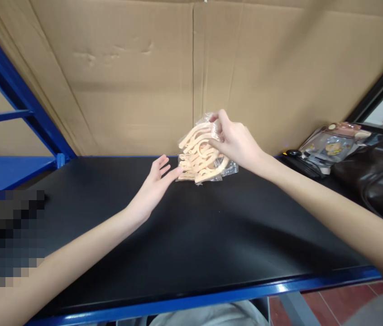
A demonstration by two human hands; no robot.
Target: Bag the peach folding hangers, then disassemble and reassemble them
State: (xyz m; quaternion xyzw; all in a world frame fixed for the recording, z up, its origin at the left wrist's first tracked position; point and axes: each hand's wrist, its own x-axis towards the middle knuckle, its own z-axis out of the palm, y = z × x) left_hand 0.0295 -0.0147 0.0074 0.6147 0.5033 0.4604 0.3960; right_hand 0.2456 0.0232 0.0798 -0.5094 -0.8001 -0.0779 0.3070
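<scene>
A clear plastic bag of peach-coloured plastic hooks [200, 156] stands propped up at the back of the black shelf top [191, 235], against the cardboard wall. My right hand [237, 142] pinches the bag's upper right side, fingers closed on the plastic. My left hand [155, 183] reaches in from the left with fingers stretched out and apart; its fingertips touch the bag's lower left corner.
Cardboard sheets [191, 77] close off the back. Blue steel rack posts [15, 90] rise at the left. At the right lie a dark brown bag [378, 176], clear packets with small items [330, 145] and a black object [293, 154]. A blue front rail [212, 296] edges the shelf.
</scene>
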